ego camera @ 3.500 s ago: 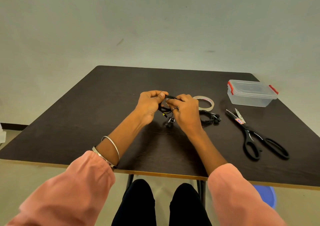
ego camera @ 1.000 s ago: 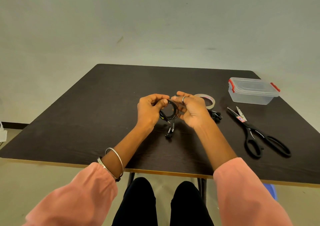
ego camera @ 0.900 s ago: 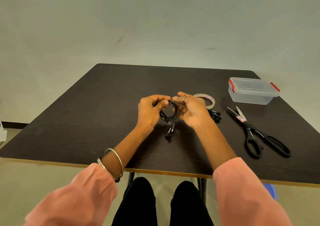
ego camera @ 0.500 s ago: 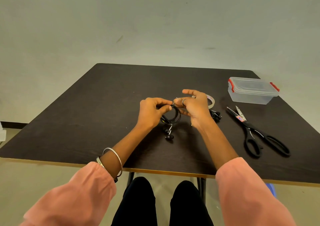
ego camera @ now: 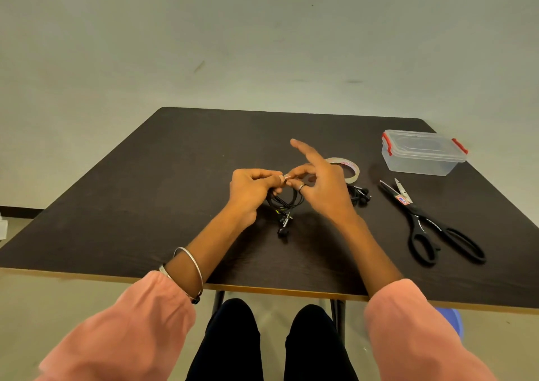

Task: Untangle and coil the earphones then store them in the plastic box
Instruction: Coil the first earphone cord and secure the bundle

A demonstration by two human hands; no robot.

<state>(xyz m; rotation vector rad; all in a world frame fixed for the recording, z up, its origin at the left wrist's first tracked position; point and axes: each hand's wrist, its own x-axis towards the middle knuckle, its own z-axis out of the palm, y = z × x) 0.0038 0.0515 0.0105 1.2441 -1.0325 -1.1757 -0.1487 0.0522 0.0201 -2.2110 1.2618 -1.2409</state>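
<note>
A small coil of black earphones [ego camera: 284,204] hangs between my hands above the dark table [ego camera: 175,176], its earbuds dangling down onto the tabletop. My left hand [ego camera: 252,189] pinches the top of the coil between thumb and fingers. My right hand [ego camera: 319,182] meets it at the same spot with thumb and middle fingers pinched on the coil, while its index finger sticks straight up. A second bundle of black earphones [ego camera: 360,195] lies on the table just right of my right hand. The clear plastic box [ego camera: 423,153] with red clips stands lidded at the far right.
A roll of clear tape [ego camera: 348,169] lies behind my right hand. Black scissors [ego camera: 428,223] lie partly open on the right, in front of the box. The table's near edge runs just above my knees.
The coil has sunk a little and its earbuds now touch the table. My right index finger has lifted off the coil and points up; both hands keep their pinch at the top.
</note>
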